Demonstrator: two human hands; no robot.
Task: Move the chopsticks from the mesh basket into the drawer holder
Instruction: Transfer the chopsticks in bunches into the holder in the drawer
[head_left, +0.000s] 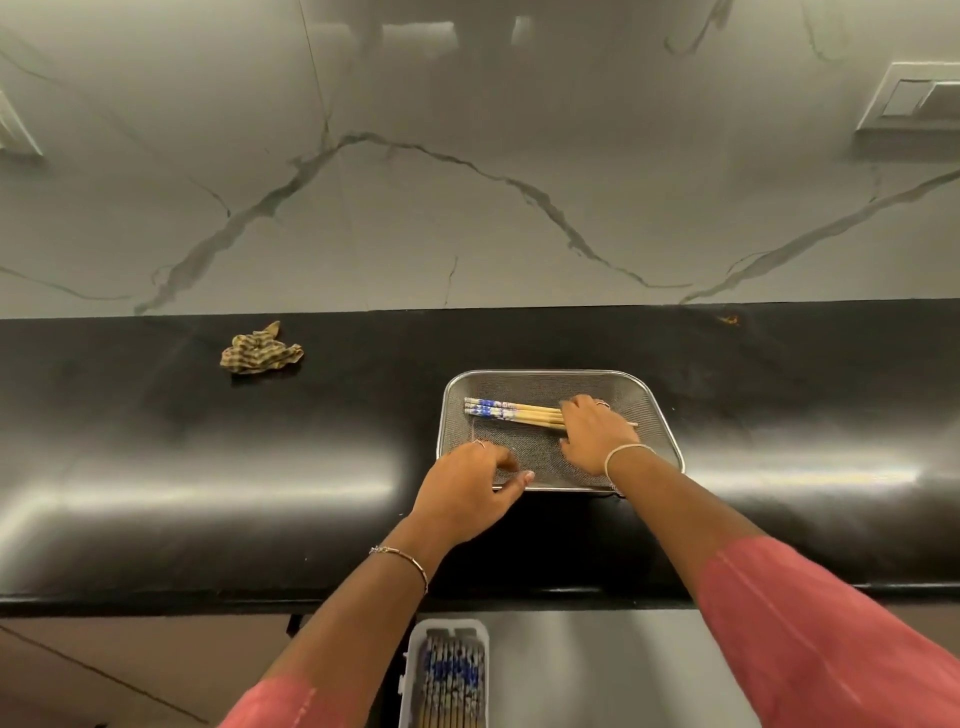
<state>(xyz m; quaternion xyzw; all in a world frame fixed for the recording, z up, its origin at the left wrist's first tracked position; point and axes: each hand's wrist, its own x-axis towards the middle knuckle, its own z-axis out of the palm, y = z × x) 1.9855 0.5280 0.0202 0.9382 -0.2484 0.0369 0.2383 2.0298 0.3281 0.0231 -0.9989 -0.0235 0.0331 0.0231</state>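
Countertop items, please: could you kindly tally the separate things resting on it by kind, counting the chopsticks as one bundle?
Mesh basket: 1
Chopstick bundle, inside the basket: 1
Crumpled checked cloth: 1
Total: 3

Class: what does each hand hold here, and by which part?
The right hand rests on the bamboo chopsticks at their plain tips; whether it grips them cannot be told. The left hand touches the steel mesh basket's near rim.

Basket (660, 400): on your worktop (156, 467), chopsticks (511, 411) inside.
Cloth (260, 353): left of basket, further back.
Drawer holder (415, 670): below the worktop edge, nearest you.
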